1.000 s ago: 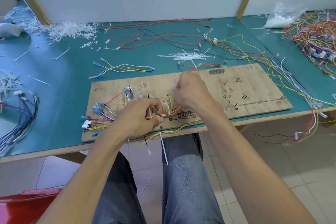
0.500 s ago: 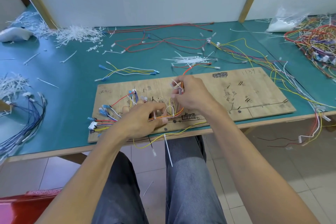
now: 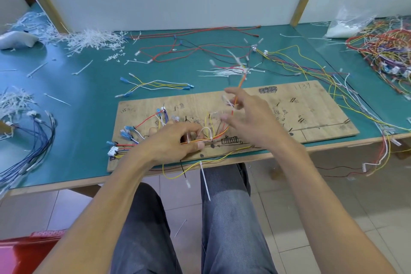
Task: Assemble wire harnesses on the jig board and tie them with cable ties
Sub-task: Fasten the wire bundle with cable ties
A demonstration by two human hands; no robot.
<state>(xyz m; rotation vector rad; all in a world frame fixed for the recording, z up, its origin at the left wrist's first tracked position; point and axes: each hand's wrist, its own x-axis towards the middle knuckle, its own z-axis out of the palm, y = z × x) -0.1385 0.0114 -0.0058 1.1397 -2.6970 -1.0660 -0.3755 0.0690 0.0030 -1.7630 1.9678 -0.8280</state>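
Observation:
A wooden jig board (image 3: 311, 104) lies on the green table near its front edge. A harness of red, yellow and orange wires (image 3: 219, 137) runs along its near left part, ending in blue terminals (image 3: 127, 131) and a white connector (image 3: 112, 151). My left hand (image 3: 171, 144) pinches this bundle against the board beside a looped white cable tie (image 3: 205, 131). My right hand (image 3: 251, 118) hovers just right of it, blurred, fingers spread. An orange wire (image 3: 241, 80) rises between those fingers. Another cable tie (image 3: 204, 181) hangs over the table edge.
Loose cable ties (image 3: 222, 72) lie behind the board, and cut tie scraps (image 3: 93, 40) are heaped at the back left. A blue wire bundle (image 3: 33, 140) sits far left, a coloured wire tangle (image 3: 387, 51) far right, and a red bin (image 3: 22, 249) by my left knee.
My right hand has opened from a pinch at the wires and spread its fingers, and the orange wire now stands up behind it. The left hand keeps holding the bundle.

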